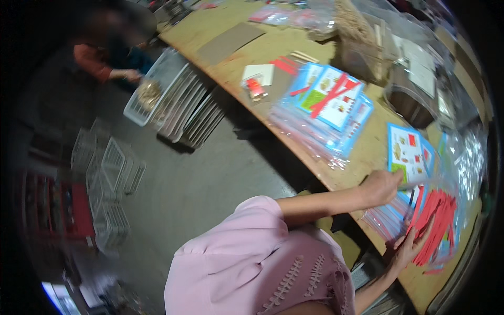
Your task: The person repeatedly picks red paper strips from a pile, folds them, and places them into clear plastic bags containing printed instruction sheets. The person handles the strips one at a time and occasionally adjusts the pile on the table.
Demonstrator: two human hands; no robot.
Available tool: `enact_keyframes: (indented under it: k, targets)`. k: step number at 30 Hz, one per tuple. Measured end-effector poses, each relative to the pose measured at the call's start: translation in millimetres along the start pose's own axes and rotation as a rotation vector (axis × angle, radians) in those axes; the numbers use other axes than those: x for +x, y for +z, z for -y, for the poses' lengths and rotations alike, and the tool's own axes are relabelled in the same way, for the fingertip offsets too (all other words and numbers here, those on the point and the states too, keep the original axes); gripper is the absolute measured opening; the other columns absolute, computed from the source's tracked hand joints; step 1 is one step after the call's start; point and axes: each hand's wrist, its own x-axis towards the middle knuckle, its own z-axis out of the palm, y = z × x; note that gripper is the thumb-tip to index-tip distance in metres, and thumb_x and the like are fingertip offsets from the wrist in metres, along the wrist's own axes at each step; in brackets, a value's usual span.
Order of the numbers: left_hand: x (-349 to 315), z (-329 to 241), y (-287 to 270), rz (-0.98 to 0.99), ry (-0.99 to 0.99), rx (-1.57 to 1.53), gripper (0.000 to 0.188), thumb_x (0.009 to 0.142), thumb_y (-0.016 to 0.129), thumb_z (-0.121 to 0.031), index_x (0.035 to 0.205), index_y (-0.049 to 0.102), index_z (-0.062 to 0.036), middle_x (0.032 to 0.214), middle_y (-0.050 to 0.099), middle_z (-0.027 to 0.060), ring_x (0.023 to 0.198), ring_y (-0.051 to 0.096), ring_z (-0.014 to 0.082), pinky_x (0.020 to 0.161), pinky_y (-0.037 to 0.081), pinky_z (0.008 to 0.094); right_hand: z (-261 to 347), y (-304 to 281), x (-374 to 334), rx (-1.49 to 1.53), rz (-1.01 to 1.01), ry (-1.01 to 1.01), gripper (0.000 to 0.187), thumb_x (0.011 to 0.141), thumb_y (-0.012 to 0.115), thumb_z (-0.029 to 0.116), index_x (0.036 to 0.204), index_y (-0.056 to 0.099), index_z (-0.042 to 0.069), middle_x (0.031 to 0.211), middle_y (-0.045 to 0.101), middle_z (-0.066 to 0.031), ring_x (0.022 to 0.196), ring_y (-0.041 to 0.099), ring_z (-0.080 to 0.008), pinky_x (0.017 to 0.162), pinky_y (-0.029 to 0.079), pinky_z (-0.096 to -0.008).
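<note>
My left hand (382, 187) is closed, its fingertips pinching what looks like the edge of a clear plastic bag (420, 184). Under and beyond it lie blue-bordered printed cards (407, 149). At the lower right, my right hand (411, 251) rests against a heap of flat red strips (438, 215), fingers stretched out and apart along the near side. Motion blur hides whether a strip sits between those fingers. A stack of flat clear bags (387, 218) lies between my two hands, near the table edge.
More bagged cards (336, 100) with red strips on top lie farther left on the yellowish table (231, 73). Beyond stand a wooden-looking tub (412, 105) and crumpled plastic (470, 163). Across the floor, another person's hand (128, 76) is at a white basket (137, 113); several baskets stand left.
</note>
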Motion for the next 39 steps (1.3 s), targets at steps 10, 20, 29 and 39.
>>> enact_keyframes:
  k: [10,20,29,39]
  targets:
    - [-17,-21,-6,-0.083,0.432,0.261,0.064,0.08,0.063,-0.015,0.139,0.046,-0.0361,0.081,0.053,0.0092,0.069,0.062,0.0254,0.05,0.049,0.0355,-23,12,11,-0.085,0.217,0.131,0.053,0.101,0.046,0.007,0.151,0.03,0.011,0.144,0.043,-0.0116,0.046,0.04,-0.005,0.039,0.035,-0.0201]
    - [-21,-4,29,0.031,0.416,0.219,0.015,0.078,0.063,-0.025,0.092,0.068,-0.0215,0.088,0.055,0.008,0.088,0.057,0.027,0.074,0.041,0.0408,-26,17,20,-0.486,0.294,-0.448,0.054,0.101,0.048,0.007,0.152,0.03,0.007,0.136,0.05,-0.0131,0.06,0.045,-0.0089,0.052,0.039,-0.0227]
    - [-17,1,30,-0.035,0.31,0.051,0.034,0.069,0.073,-0.022,0.103,0.069,-0.0193,0.081,0.055,0.011,0.079,0.06,0.0307,0.069,0.045,0.0448,-20,18,7,-0.253,0.27,-0.057,0.053,0.101,0.048,0.01,0.151,0.03,0.008,0.093,0.066,-0.0105,0.051,0.045,-0.0059,0.045,0.037,-0.0211]
    - [-15,-16,22,0.07,0.56,0.182,0.043,0.088,0.05,-0.018,0.127,0.056,-0.0364,0.074,0.057,0.0102,0.061,0.061,0.0322,0.049,0.044,0.0447,-38,3,19,-0.069,0.248,0.249,0.055,0.102,0.052,0.017,0.151,0.027,0.01,0.087,0.058,-0.0069,0.043,0.038,-0.0066,0.038,0.032,-0.0236]
